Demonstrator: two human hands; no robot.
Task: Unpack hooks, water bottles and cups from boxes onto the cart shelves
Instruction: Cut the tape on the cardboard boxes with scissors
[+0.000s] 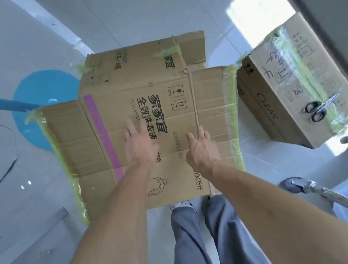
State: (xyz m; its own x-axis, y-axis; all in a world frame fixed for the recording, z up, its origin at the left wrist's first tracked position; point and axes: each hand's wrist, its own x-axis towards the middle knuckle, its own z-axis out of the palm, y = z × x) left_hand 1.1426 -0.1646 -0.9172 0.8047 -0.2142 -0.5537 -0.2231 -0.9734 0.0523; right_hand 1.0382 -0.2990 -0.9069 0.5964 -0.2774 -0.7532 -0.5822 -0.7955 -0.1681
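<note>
Cardboard flattened box (145, 117), seemingly emptied, lies at centre under the spread left hand (140, 145) and the right hand (201, 148) pinching its edge, while the taped box (294, 82) at 2 o'clock, scissors (319, 107) on top, remains sealed.

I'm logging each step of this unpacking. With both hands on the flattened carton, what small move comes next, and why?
Probably set the flattened carton aside. It lies collapsed under both hands, the left hand and right hand, while the taped box with scissors on top looks sealed.

The one head camera looks straight down, close above a flat cardboard box (141, 122) lying toward 12 o'clock.
</note>
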